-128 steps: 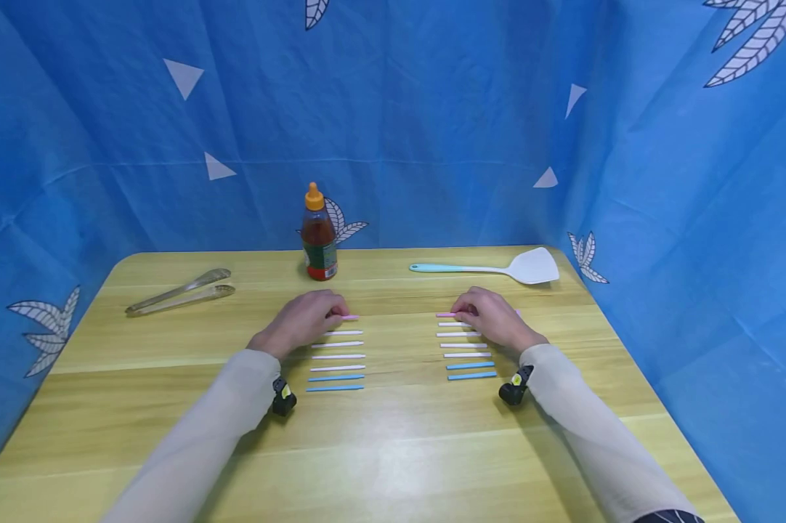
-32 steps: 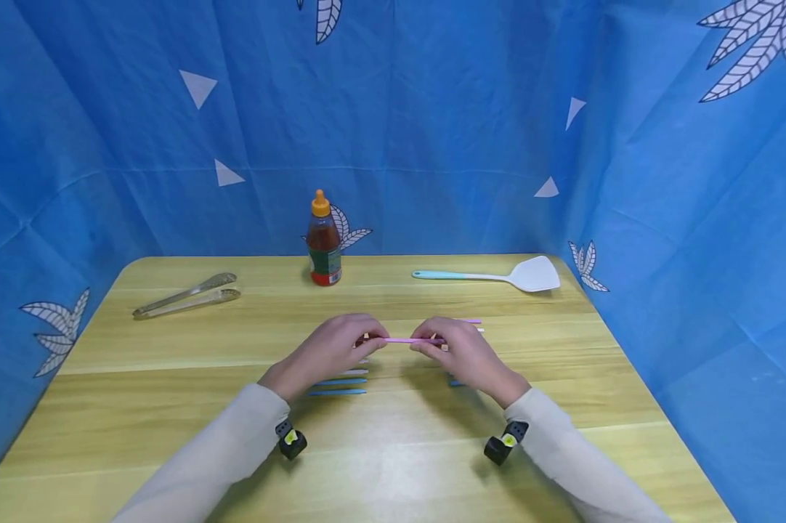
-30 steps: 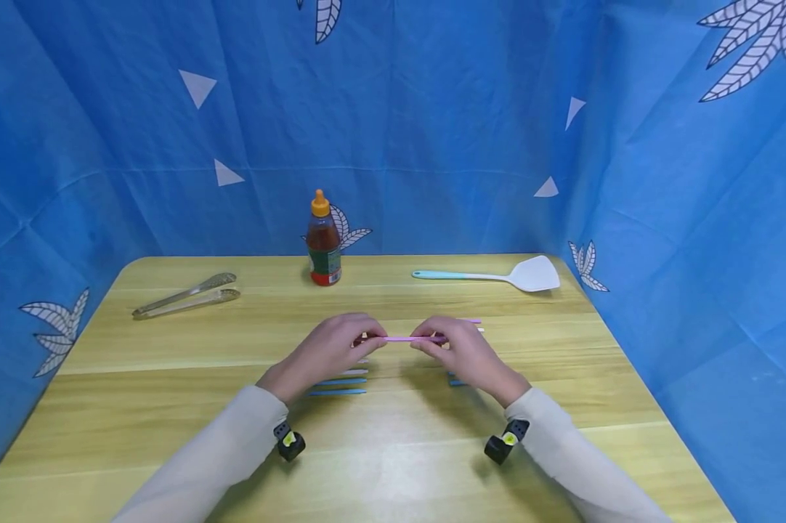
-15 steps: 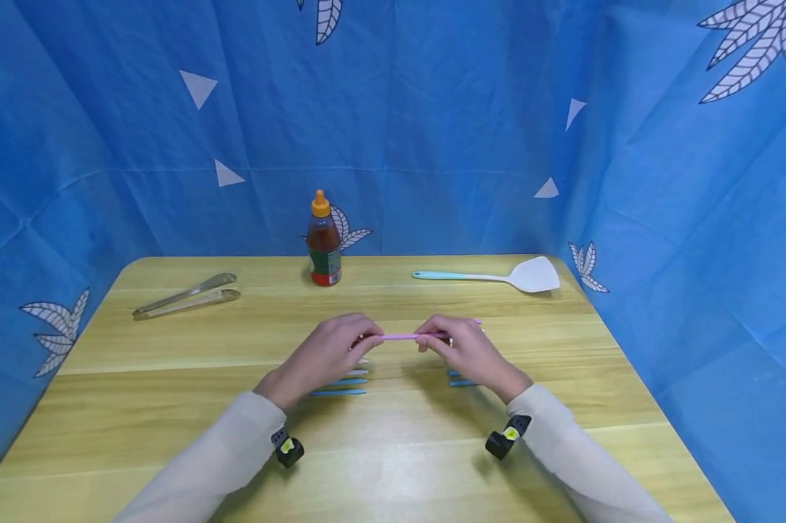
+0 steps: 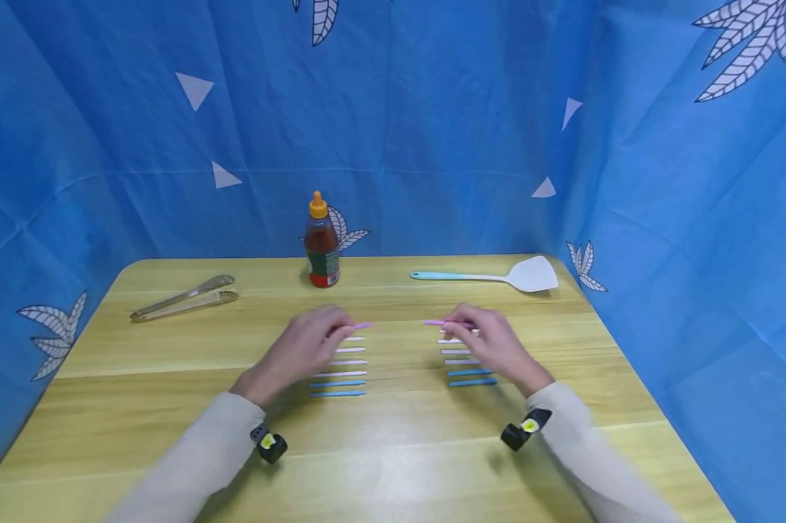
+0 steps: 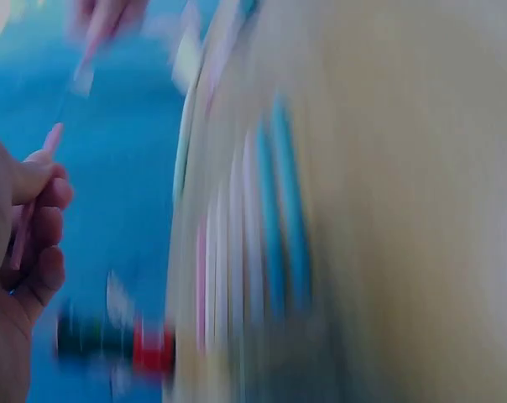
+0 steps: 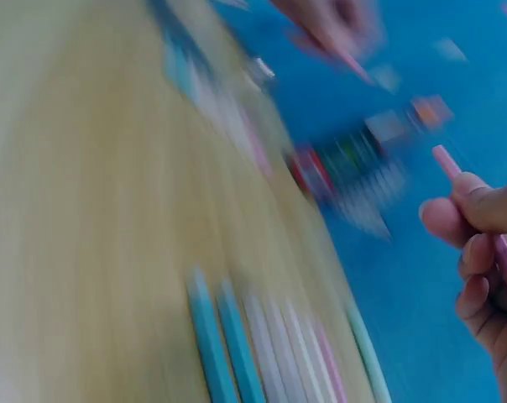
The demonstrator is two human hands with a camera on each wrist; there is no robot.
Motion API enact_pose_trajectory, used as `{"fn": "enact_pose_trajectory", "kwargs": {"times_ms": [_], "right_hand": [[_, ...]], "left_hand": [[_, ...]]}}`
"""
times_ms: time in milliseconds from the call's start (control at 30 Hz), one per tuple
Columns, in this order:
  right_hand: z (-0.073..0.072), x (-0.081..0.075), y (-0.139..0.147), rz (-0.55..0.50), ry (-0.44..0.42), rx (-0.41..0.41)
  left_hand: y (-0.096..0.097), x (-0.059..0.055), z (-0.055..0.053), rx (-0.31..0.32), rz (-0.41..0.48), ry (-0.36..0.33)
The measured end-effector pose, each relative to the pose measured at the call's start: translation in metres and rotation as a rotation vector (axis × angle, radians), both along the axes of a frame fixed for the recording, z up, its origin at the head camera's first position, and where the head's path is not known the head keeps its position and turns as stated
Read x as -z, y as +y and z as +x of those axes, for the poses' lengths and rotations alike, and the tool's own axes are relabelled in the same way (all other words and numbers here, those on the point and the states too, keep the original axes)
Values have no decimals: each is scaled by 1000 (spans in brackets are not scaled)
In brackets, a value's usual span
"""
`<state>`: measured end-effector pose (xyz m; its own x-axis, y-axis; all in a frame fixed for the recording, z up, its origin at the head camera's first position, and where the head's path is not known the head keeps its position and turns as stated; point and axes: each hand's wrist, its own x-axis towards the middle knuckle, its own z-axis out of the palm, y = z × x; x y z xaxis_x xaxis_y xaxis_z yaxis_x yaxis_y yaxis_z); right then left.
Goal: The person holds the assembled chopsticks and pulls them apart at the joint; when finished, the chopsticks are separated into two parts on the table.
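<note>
My left hand [image 5: 301, 349] pinches a slim pink stick [image 5: 364, 325] between thumb and fingers, above the far end of the left row. In the left wrist view, this pink stick [image 6: 54, 138] runs back into the curled fingers. Opposite it, my right hand [image 5: 494, 345] pinches another pink stick [image 5: 434, 322], its end pointing left. A wide gap separates the two ends. The right wrist view shows that pink stick [image 7: 446, 159] crossing the palm. Below the hands lie two rows of sticks: blue sticks [image 5: 337, 394] nearest, then several white sticks [image 5: 350, 362], and a pink stick [image 6: 201, 285] farthest.
The right row has its own blue sticks [image 5: 473, 382], partly under my right hand. Metal tongs [image 5: 187, 298] lie at the back left. A sauce bottle [image 5: 322, 250] with an orange cap stands behind the left hand. A white spatula [image 5: 530, 276] lies at the back right.
Half a second ago one pink line spanned both pinching hands, centred over the table. Now the hands have moved apart, left and right, each with its own pink stick. More of both rows shows.
</note>
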<state>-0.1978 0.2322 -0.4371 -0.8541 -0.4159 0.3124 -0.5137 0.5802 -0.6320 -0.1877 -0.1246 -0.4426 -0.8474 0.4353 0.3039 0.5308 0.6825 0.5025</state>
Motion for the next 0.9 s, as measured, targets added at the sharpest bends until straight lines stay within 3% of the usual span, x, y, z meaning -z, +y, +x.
{"fn": "enact_pose_trajectory", "kwargs": {"times_ms": [133,300,533,900], "right_hand": [[-4,2,57,1,14,172],[-6,8,90,38,-24,267],[-25,19,95,83,-29,249],[-57,28,66,74,-76,240]], "left_hand": [[-51,0,-9,-137,4,-37],[-83,2,-15,-168,-41,-66],[-84,10,-26,-141,-52,-95],[-69,15,-46,-120,-33,-133]]}}
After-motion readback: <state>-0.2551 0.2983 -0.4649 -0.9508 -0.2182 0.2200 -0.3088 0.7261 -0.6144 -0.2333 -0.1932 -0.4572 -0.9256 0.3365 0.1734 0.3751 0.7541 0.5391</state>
